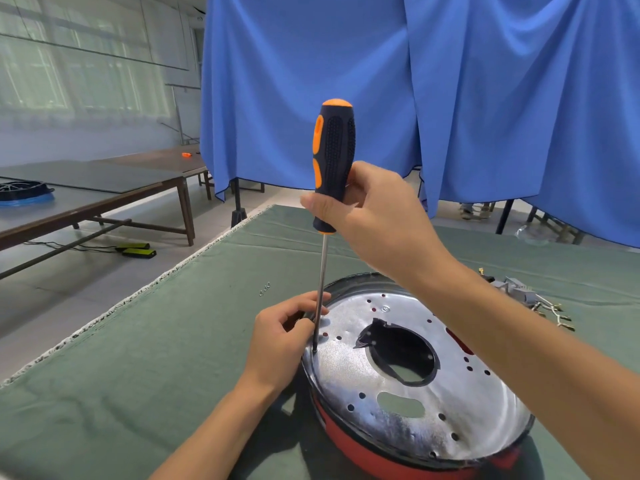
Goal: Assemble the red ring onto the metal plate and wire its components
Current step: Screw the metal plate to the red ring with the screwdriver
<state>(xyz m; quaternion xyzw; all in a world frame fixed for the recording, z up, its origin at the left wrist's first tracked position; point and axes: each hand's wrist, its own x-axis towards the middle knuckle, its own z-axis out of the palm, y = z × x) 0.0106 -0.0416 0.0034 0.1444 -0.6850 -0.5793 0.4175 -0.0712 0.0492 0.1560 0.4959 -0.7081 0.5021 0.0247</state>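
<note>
A round metal plate (349, 372) with many small holes and a large central opening lies on top of the red ring (360, 452), whose rim shows under the plate's near edge. A screwdriver (333, 157) with a black and orange handle stands upright, its tip at the plate's left rim. My right hand (377, 216) grips the lower part of the handle. My left hand (284, 334) pinches the steel shaft just above the tip, beside the plate's left edge.
The work sits on a table under a green cloth (156, 368). A few small screws (265, 289) lie left of the plate. Grey connectors and wires with brass terminals (530, 299) lie at the right. Blue curtains (450, 81) hang behind; another table (86, 192) stands at left.
</note>
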